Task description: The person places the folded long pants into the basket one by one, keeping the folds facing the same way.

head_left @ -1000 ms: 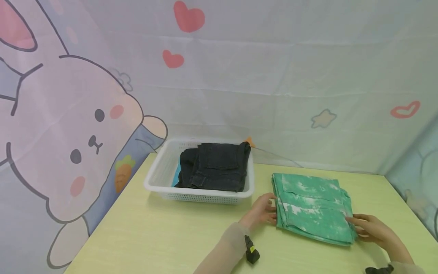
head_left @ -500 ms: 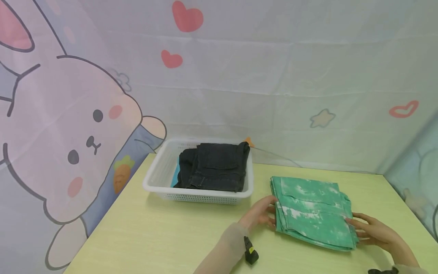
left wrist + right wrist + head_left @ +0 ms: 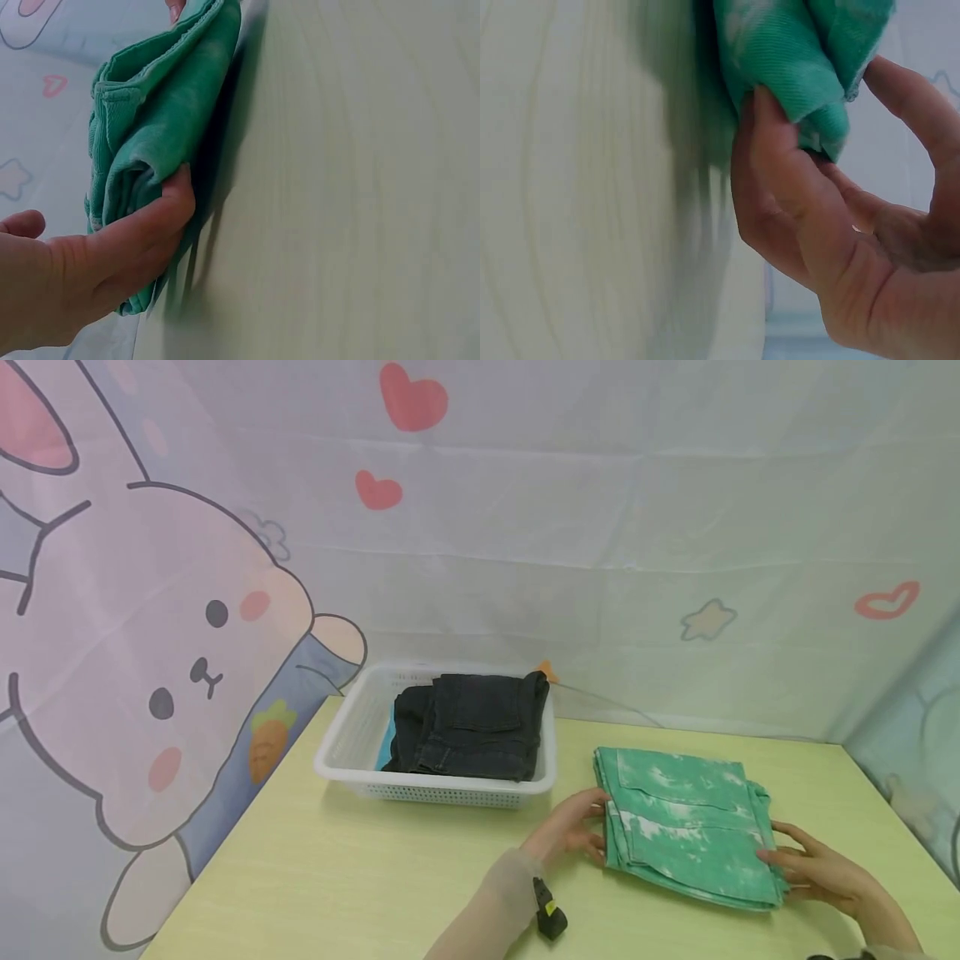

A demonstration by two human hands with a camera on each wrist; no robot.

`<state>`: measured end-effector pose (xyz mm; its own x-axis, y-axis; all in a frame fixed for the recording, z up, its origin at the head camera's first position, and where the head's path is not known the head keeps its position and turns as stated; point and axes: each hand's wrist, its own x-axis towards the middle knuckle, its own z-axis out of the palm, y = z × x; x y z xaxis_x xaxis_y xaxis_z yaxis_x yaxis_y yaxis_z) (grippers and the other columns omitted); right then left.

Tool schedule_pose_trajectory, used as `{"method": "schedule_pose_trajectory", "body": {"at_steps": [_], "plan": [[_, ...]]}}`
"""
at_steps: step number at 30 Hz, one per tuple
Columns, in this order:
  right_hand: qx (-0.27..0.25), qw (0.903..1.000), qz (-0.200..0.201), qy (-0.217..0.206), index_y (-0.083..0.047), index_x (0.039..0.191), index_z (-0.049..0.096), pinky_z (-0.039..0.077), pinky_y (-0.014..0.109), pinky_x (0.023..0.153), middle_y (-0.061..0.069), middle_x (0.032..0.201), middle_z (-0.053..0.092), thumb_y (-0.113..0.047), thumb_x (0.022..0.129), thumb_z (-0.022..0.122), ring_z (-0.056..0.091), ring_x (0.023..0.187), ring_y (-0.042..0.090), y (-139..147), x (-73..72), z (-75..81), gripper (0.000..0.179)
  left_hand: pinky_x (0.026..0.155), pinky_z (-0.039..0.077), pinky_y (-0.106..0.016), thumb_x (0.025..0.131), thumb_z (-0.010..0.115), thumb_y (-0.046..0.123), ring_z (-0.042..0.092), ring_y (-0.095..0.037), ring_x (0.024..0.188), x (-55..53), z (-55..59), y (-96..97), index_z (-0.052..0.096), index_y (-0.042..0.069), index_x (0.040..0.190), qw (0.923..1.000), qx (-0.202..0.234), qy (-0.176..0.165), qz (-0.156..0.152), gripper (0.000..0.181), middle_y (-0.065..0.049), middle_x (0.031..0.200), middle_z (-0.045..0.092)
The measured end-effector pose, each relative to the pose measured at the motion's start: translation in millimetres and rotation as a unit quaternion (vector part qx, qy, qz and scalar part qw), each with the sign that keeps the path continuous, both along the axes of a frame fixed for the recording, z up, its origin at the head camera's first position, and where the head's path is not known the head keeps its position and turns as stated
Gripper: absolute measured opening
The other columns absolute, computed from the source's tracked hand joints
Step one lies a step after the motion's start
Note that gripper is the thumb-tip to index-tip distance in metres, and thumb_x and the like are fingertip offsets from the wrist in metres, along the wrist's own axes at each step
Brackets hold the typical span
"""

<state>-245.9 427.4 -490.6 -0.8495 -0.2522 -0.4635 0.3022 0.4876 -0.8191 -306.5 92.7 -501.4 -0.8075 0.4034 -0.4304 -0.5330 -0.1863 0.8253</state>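
Folded green trousers point(image 3: 690, 827) with white blotches lie at the right of the table, forming a flat, layered bundle. My left hand point(image 3: 573, 827) holds their left edge; in the left wrist view its fingers point(image 3: 161, 217) curl against the rolled side. At the opposite edge, my right hand point(image 3: 825, 872) grips the bundle with the thumb on top and fingers below. The right wrist view shows these fingers point(image 3: 780, 165) under the green cloth point(image 3: 780, 60). A dark shadow runs between the bundle's underside and the table in both wrist views.
Left of the trousers stands a white plastic basket point(image 3: 450, 791) holding folded black clothing point(image 3: 480, 718) and something light blue point(image 3: 387, 743). The pale yellow table point(image 3: 337, 877) meets a printed cloth backdrop point(image 3: 525, 527) behind.
The green trousers have shifted slightly toward me. My right hand has moved slightly nearer along with them, and the left hand has stayed at the left edge. The basket has not moved.
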Motion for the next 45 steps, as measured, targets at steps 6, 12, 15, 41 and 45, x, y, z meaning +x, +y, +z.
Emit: {"method": "schedule_pose_trajectory", "body": {"at_steps": [6, 12, 15, 41, 45], "plan": [[-0.030, 0.9995, 0.008, -0.006, 0.003, 0.136, -0.021, 0.048, 0.041, 0.082, 0.044, 0.134, -0.014, -0.029, 0.094, 0.043, 0.039, 0.118, 0.047, 2, -1.1, -1.0, 0.083, 0.075, 0.027, -0.076, 0.078, 0.049, 0.023, 0.050, -0.053, 0.097, 6.2, 11.2, -4.6, 0.045, 0.006, 0.100, 1.0000, 0.004, 0.001, -0.003, 0.028, -0.017, 0.129, 0.038], [-0.049, 0.9988, 0.009, -0.005, -0.001, 0.138, -0.020, 0.047, 0.042, 0.083, 0.044, 0.134, -0.015, -0.026, 0.094, 0.044, 0.053, 0.108, 0.023, 3, -0.8, -1.5, 0.082, 0.077, 0.029, -0.074, 0.078, 0.049, 0.022, 0.050, -0.047, 0.093, 4.4, 9.7, -7.5, 0.046, 0.010, 0.091, 0.9997, 0.015, -0.002, -0.021, 0.018, -0.015, 0.131, 0.036], [-0.051, 0.9987, 0.009, -0.002, -0.005, 0.140, -0.018, 0.047, 0.043, 0.084, 0.044, 0.134, -0.014, -0.025, 0.094, 0.044, 0.052, 0.111, 0.026, 3, 0.5, -1.9, 0.080, 0.069, 0.039, -0.063, 0.079, 0.048, 0.024, 0.052, -0.039, 0.088, 4.7, 10.2, -8.8, 0.047, 0.012, 0.091, 0.9993, 0.015, 0.002, -0.035, 0.017, -0.014, 0.133, 0.035], [-0.075, 0.9969, -0.001, 0.026, -0.055, 0.114, 0.017, 0.046, 0.046, 0.085, 0.041, 0.136, -0.018, -0.021, 0.094, 0.043, 0.051, 0.097, -0.004, 0, 12.9, 8.8, 0.047, 0.088, 0.027, -0.070, 0.081, 0.047, 0.024, 0.030, -0.059, 0.116, 13.2, 28.9, -9.0, 0.030, 0.002, 0.135, 0.9982, 0.045, 0.011, -0.037, 0.060, -0.018, 0.144, 0.022], [-0.076, 0.9966, -0.010, 0.029, -0.054, 0.116, 0.016, 0.045, 0.047, 0.085, 0.039, 0.137, -0.020, -0.022, 0.094, 0.044, 0.047, 0.089, -0.015, -1, 13.3, 11.0, 0.048, 0.088, 0.023, -0.072, 0.082, 0.048, 0.025, 0.029, -0.059, 0.116, 13.1, 31.6, -8.8, 0.040, 0.005, 0.128, 0.9979, 0.057, 0.015, -0.028, 0.051, -0.016, 0.144, 0.025]]}}
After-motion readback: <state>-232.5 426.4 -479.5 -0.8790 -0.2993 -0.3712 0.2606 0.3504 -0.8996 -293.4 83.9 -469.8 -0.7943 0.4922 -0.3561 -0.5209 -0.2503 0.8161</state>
